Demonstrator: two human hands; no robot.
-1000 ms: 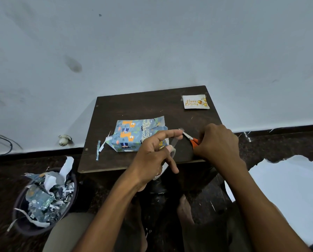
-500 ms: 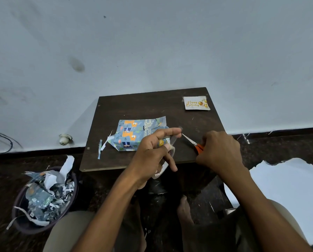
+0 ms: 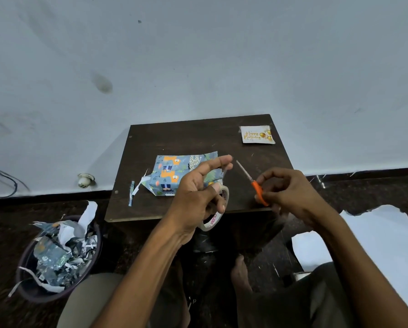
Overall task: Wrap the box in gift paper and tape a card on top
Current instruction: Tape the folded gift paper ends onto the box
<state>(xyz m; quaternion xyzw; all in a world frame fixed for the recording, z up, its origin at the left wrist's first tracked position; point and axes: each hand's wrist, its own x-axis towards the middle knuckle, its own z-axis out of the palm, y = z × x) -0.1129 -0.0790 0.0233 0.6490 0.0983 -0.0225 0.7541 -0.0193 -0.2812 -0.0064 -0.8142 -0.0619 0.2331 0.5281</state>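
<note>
1 scissors (image 3: 250, 178) in right hand (image 3: 286, 192) points up-left, toward the wall.

A single head-worn wide-angle camera looks forward and steeply down from close above the small dark table (image 3: 198, 138), facing the wall behind it.

The card (image 3: 257, 135) reads "Happy Birthday" in gold script; pink lettering inside the tape roll (image 3: 216, 215) is partly legible.
</note>
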